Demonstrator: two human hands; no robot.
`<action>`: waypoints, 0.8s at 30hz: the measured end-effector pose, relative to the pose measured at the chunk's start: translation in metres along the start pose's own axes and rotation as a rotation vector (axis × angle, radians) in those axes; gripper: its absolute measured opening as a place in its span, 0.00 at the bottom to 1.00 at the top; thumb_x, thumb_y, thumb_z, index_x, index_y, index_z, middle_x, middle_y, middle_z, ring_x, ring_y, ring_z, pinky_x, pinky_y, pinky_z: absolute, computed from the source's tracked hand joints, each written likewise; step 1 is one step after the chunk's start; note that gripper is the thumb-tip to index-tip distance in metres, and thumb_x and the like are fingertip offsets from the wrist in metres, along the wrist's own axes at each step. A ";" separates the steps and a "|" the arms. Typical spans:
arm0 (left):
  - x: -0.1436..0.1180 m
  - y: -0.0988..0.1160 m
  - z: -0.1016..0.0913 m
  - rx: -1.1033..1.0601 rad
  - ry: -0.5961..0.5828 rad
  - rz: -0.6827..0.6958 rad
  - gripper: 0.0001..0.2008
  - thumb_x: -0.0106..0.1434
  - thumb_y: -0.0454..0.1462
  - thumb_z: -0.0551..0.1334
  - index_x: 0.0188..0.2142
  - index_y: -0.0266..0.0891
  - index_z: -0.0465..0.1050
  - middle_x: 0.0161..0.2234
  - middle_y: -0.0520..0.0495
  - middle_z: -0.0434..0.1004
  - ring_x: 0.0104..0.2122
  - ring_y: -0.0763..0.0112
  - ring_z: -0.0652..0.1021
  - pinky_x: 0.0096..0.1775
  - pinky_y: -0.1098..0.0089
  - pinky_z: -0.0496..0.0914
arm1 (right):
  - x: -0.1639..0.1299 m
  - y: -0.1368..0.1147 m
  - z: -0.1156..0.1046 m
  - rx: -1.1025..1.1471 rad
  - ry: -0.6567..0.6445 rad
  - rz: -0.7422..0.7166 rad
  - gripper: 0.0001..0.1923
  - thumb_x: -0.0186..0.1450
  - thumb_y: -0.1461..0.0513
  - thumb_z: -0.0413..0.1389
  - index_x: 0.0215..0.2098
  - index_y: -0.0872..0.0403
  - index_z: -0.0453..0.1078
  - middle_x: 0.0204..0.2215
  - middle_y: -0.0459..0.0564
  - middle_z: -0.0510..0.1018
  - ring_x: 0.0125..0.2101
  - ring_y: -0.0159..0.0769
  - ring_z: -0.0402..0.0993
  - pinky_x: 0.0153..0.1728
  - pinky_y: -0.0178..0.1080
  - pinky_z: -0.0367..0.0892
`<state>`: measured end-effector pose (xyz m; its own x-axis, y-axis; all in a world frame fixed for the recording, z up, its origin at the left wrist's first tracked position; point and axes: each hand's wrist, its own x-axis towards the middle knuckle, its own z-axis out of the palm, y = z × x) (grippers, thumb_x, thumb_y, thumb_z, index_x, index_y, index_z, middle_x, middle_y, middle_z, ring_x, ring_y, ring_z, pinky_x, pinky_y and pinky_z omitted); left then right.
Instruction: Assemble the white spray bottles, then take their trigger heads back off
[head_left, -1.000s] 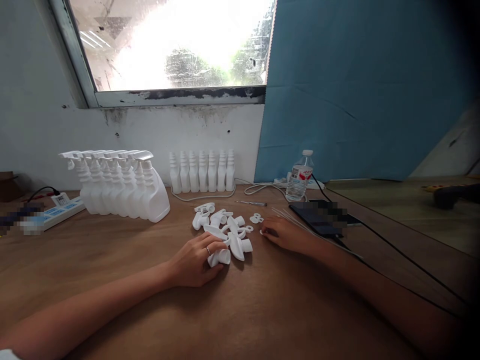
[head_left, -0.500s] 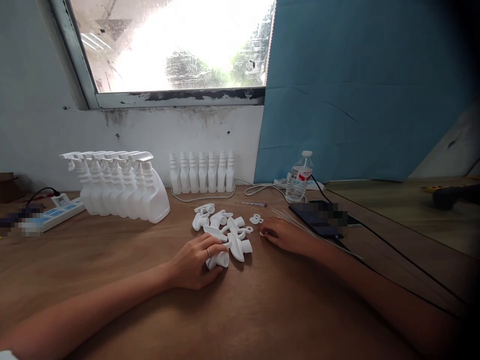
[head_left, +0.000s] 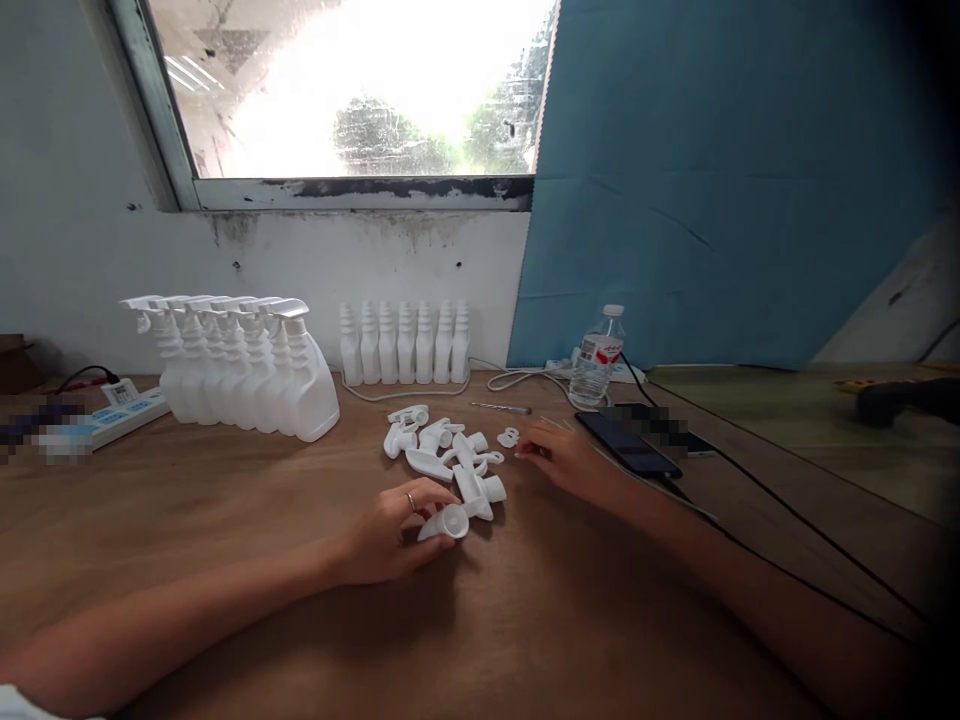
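A pile of white plastic spray heads (head_left: 442,455) lies in the middle of the wooden table (head_left: 225,510). My left hand (head_left: 390,530) grips one white spray head (head_left: 446,522) at the near edge of the pile. My right hand (head_left: 566,455) rests on the table to the right of the pile, its fingertips pinching a small white part (head_left: 519,451) next to a white ring piece (head_left: 508,437). What exactly the fingers hold is too small to tell.
A row of white spray bottles (head_left: 240,365) with heads on stands at the back left, a row of bare bottles (head_left: 403,345) against the wall. A water bottle (head_left: 596,358), a phone (head_left: 626,442), cables, a screwdriver (head_left: 501,407) and a power strip (head_left: 120,415) lie around.
My left hand has drawn one spray head out of the pile toward me and tilted it. My right hand has lifted slightly and moved back toward the ring piece.
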<state>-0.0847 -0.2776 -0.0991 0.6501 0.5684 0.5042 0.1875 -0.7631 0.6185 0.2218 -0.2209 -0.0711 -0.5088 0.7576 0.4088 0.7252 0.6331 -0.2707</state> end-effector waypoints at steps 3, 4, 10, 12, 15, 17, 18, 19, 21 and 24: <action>0.000 0.011 0.007 -0.212 -0.032 -0.152 0.16 0.62 0.36 0.63 0.49 0.35 0.68 0.45 0.41 0.74 0.42 0.69 0.76 0.46 0.68 0.74 | -0.002 -0.030 -0.004 0.086 0.169 -0.073 0.08 0.68 0.62 0.50 0.33 0.54 0.69 0.33 0.51 0.76 0.34 0.35 0.72 0.38 0.37 0.68; 0.000 0.013 0.008 -0.261 -0.044 -0.175 0.15 0.62 0.36 0.63 0.48 0.34 0.68 0.45 0.41 0.74 0.43 0.69 0.76 0.46 0.67 0.73 | -0.003 -0.040 -0.003 0.122 0.220 -0.116 0.07 0.68 0.62 0.51 0.33 0.53 0.68 0.33 0.50 0.76 0.34 0.34 0.73 0.38 0.37 0.68; 0.005 0.014 0.010 -0.373 -0.076 -0.191 0.16 0.62 0.37 0.62 0.48 0.33 0.68 0.41 0.42 0.74 0.42 0.68 0.76 0.46 0.68 0.71 | -0.013 -0.088 0.012 0.247 0.296 -0.479 0.05 0.68 0.67 0.51 0.37 0.54 0.69 0.33 0.50 0.77 0.35 0.31 0.74 0.37 0.34 0.70; 0.006 0.014 0.009 -0.355 -0.094 -0.173 0.15 0.61 0.37 0.63 0.47 0.32 0.68 0.39 0.43 0.74 0.39 0.69 0.75 0.44 0.70 0.71 | -0.014 -0.094 0.015 0.233 0.259 -0.564 0.05 0.68 0.68 0.52 0.39 0.55 0.69 0.34 0.51 0.77 0.35 0.31 0.73 0.37 0.34 0.70; 0.006 0.015 0.008 -0.304 -0.116 -0.154 0.15 0.60 0.37 0.63 0.45 0.33 0.69 0.39 0.44 0.74 0.38 0.70 0.75 0.42 0.71 0.71 | -0.015 -0.096 0.015 0.193 0.182 -0.623 0.05 0.67 0.69 0.51 0.39 0.55 0.68 0.34 0.52 0.76 0.36 0.32 0.71 0.40 0.36 0.69; 0.006 0.015 0.007 -0.282 -0.120 -0.158 0.15 0.60 0.38 0.63 0.46 0.34 0.69 0.38 0.45 0.75 0.38 0.70 0.75 0.42 0.71 0.71 | -0.015 -0.096 0.013 0.181 0.150 -0.640 0.05 0.68 0.68 0.50 0.39 0.56 0.68 0.35 0.53 0.76 0.37 0.33 0.71 0.41 0.38 0.69; 0.005 0.015 0.007 -0.273 -0.121 -0.157 0.15 0.60 0.38 0.63 0.46 0.34 0.69 0.38 0.44 0.75 0.38 0.70 0.75 0.42 0.71 0.71 | -0.015 -0.097 0.011 0.181 0.140 -0.646 0.06 0.68 0.68 0.50 0.39 0.55 0.68 0.35 0.53 0.76 0.37 0.33 0.71 0.41 0.38 0.68; 0.005 0.015 0.007 -0.260 -0.122 -0.153 0.16 0.60 0.38 0.63 0.47 0.34 0.69 0.39 0.44 0.75 0.39 0.69 0.75 0.42 0.71 0.71 | -0.015 -0.097 0.010 0.183 0.131 -0.650 0.06 0.68 0.68 0.50 0.39 0.55 0.67 0.35 0.53 0.76 0.38 0.33 0.71 0.42 0.38 0.68; 0.005 0.014 0.007 -0.227 -0.121 -0.139 0.16 0.60 0.37 0.63 0.47 0.34 0.69 0.40 0.43 0.75 0.39 0.69 0.75 0.43 0.70 0.71 | -0.015 -0.098 0.007 0.188 0.111 -0.659 0.06 0.67 0.69 0.50 0.39 0.56 0.67 0.35 0.53 0.76 0.38 0.33 0.71 0.42 0.39 0.68; 0.004 0.013 0.007 -0.187 -0.120 -0.134 0.17 0.60 0.37 0.63 0.48 0.34 0.69 0.41 0.43 0.76 0.40 0.68 0.76 0.44 0.69 0.71 | -0.015 -0.099 0.004 0.185 0.071 -0.668 0.07 0.66 0.70 0.50 0.39 0.56 0.68 0.36 0.53 0.77 0.40 0.34 0.70 0.44 0.41 0.67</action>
<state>-0.0743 -0.2870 -0.0936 0.7134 0.6114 0.3425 0.1453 -0.6072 0.7812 0.1562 -0.2945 -0.0538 -0.7821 0.1883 0.5940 0.1734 0.9814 -0.0827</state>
